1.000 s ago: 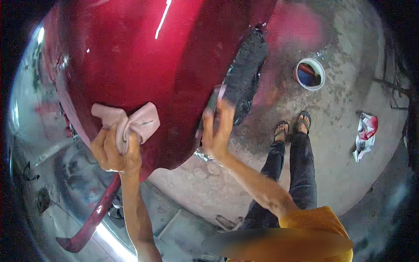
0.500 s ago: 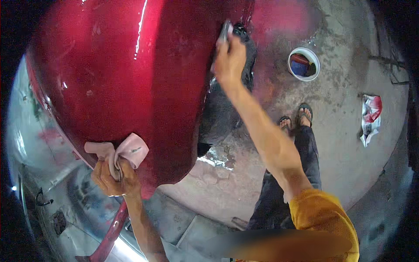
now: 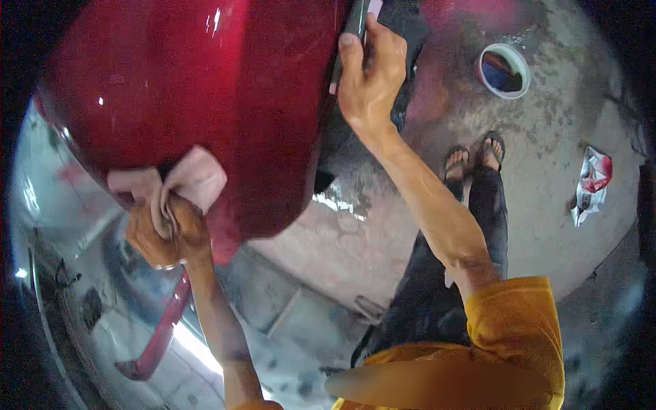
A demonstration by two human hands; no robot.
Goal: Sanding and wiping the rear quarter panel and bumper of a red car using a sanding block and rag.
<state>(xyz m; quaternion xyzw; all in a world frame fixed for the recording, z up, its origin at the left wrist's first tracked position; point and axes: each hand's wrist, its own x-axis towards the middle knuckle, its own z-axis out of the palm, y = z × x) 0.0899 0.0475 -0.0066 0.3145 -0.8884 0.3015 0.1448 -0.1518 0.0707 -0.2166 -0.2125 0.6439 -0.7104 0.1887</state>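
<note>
Left hand (image 3: 160, 232): fingers bunched around pink cloth (image 3: 181, 181), pressed to near edge of red panel (image 3: 205, 89). Right hand (image 3: 369, 75): fingers wrapped around dark tool (image 3: 355, 24) (kind unclear) at panel's far right edge. Bucket (image 3: 503, 70) and rag (image 3: 591, 184) on wet floor (image 3: 547, 225), far right. Risk, as judged: sandalled feet slipping on wet concrete; tool edge marking the gloss.

The right hand (image 3: 372, 82) is reaching further up along the edge of the red car panel (image 3: 205, 102), arm now stretched out, its dark sanding block (image 3: 355, 24) nearing the top of the view. The left hand (image 3: 164, 236), gripping a pink cloth (image 3: 181, 181), is sliding lower on the panel's rim.
</note>
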